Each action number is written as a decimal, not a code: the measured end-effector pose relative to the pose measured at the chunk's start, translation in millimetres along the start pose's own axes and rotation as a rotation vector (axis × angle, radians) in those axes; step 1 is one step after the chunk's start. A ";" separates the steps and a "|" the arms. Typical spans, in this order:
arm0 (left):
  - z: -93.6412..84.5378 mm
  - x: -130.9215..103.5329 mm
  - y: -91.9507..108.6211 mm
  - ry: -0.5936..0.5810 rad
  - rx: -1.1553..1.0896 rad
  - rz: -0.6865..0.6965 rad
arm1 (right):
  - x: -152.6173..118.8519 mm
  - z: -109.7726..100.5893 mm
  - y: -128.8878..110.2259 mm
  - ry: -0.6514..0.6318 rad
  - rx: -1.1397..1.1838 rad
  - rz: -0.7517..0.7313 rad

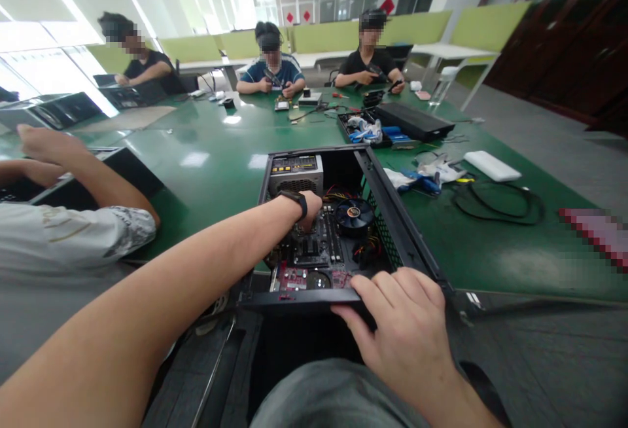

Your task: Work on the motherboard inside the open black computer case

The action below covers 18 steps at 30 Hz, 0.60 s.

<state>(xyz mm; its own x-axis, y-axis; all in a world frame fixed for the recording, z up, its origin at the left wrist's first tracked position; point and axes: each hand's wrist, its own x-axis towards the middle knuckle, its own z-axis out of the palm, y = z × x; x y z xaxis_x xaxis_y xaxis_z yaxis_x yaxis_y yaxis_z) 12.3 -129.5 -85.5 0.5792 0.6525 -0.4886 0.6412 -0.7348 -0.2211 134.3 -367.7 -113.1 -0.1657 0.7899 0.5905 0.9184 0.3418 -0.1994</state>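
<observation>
An open black computer case (309,297) lies at the table's near edge, its inside facing up. My left hand (311,209), with a dark band at the wrist, reaches down inside it, over the motherboard (314,245) and beside the power supply (294,169). The left fingertips are hidden, so whatever they touch does not show. My right hand (407,310) grips the near rim of the case, fingers over the top and thumb below. A round CPU fan (354,213) sits right of my left hand. At the near end is a red circuit card (295,277).
Beyond the case stand a tray (343,125) with gloves and a flat black box (415,120). To the right lie gloves (434,169), a white block (492,165) and a looped black cable (466,212). A co-worker's arm (98,169) is close on my left; three people sit across.
</observation>
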 end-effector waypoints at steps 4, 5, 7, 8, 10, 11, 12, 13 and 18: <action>2.8 6.7 -5.0 0.017 -0.028 -0.032 | -0.7 0.5 0.7 0.006 -0.007 -0.002; 3.3 7.6 -5.5 0.016 -0.025 -0.036 | -0.8 0.8 0.8 0.000 -0.010 -0.001; 3.4 7.7 -5.0 0.002 -0.011 -0.038 | -1.0 1.3 0.8 -0.007 -0.014 0.000; 3.1 7.2 -4.3 -0.005 -0.002 -0.035 | -1.1 1.5 0.7 -0.007 -0.016 -0.001; 2.2 5.9 -2.6 -0.025 0.009 -0.032 | -1.4 1.8 0.6 -0.004 -0.018 -0.004; 1.9 5.6 -2.0 -0.034 0.010 -0.032 | -1.6 1.8 0.5 -0.003 -0.019 -0.006; 1.8 5.7 -1.6 -0.037 0.010 -0.032 | -1.8 1.8 0.5 -0.002 -0.020 -0.007; 2.1 6.3 -1.5 -0.037 0.009 -0.032 | -2.1 1.7 0.5 -0.004 -0.021 -0.006; 5.7 11.7 -3.8 -0.025 0.007 -0.041 | -3.1 1.3 1.2 -0.010 -0.021 -0.006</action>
<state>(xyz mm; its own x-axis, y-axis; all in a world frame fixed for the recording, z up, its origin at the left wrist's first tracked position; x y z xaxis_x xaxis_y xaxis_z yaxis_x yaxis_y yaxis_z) 13.7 -120.1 -95.2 0.5402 0.6770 -0.4999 0.6605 -0.7091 -0.2466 135.5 -369.1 -116.2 -0.1750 0.7929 0.5836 0.9246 0.3361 -0.1794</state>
